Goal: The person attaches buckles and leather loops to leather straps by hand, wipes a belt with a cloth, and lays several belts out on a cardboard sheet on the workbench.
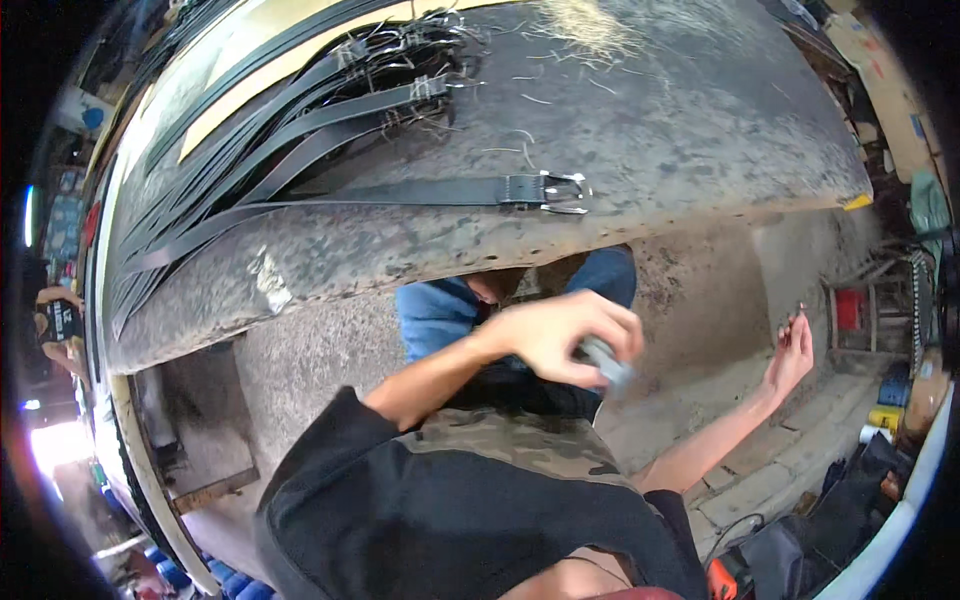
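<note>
L hand is out in front of the torso, over the lap & just short of the bench edge; its grip is closed round a grey object, thumb one side, fingers the other. Obj. is blurred, so can't tell exact type. R hand is well apart, out to the R over the floor, arm extended; its grip is pinched, fingertips up, w/ a small dark bit btwn thumb & fingers, too small to ID. Neither hand touches the bench.

On the bench, nr the front edge: one black leather belt, silver prong buckle at its R end, strap running L. Behind it, a pile of black belts, metal buckles bunched at the R end, straps fanning L. Pale straw-like strands heaped at the far side, a few loose ones nearer the belts.

Below the bench edge: blue jeans on the wearer's legs. Far R: wooden stool w/ a red item. Far L bkgd: another person, dark top.
</note>
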Demonstrator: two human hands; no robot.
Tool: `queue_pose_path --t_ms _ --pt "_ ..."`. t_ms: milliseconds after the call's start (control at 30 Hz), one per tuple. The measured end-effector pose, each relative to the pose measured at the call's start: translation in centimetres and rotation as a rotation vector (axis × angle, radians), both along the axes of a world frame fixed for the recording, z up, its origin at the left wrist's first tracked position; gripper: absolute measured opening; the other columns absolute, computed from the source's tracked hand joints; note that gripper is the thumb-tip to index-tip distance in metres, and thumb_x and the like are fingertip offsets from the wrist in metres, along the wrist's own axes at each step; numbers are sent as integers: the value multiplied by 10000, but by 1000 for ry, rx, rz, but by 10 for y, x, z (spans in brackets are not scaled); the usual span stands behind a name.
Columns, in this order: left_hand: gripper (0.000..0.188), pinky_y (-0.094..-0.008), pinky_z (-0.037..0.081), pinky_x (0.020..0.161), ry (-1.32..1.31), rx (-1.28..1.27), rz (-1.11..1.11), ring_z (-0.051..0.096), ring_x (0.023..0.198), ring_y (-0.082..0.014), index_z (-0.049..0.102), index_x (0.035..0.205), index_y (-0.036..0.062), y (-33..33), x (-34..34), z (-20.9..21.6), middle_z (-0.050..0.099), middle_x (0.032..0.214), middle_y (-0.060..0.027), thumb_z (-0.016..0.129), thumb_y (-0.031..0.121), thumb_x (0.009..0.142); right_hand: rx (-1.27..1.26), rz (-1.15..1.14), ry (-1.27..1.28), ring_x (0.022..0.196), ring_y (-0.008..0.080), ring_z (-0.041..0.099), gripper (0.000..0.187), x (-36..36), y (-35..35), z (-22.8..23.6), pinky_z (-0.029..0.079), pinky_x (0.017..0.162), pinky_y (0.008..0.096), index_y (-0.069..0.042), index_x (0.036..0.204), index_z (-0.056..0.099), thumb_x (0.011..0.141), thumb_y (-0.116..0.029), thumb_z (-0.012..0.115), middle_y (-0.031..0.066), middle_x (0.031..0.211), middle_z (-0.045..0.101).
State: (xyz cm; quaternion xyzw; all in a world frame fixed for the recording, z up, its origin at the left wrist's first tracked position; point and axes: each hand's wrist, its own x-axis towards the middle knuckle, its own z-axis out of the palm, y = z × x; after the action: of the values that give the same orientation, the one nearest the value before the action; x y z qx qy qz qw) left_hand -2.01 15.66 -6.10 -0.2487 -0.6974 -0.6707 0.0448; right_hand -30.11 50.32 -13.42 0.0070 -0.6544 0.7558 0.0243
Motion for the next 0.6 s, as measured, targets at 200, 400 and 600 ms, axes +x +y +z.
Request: queue_pose_path --t_ms 200,400,600 --pt "163 -350 491 614 67 -670 1066 619 706 -277 669 816 30 -86 56 41 640 823 -86 775 138 756 89 192 102 833 88 595 302 -4 -101 46 486 704 226 31 1207 646 953 -132 669 56 1005 670" --pt "233 -372 528 709 81 -972 1153 630 865 -266 709 1006 91 -95 49 28 656 1055 -45 750 140 783 96 474 144 700 100 591 249 52 -202 84 482 641 231 36 1102 699 905 -114 714 77 882 695" --pt "222 -359 524 737 88 -892 1118 638 867 -254 736 963 76 -96 54 28 673 1079 -52 768 87 744 134 478 167 683 98 576 212 58 -213 90 477 640 232 24 1061 720 889 -100 723 69 864 693"
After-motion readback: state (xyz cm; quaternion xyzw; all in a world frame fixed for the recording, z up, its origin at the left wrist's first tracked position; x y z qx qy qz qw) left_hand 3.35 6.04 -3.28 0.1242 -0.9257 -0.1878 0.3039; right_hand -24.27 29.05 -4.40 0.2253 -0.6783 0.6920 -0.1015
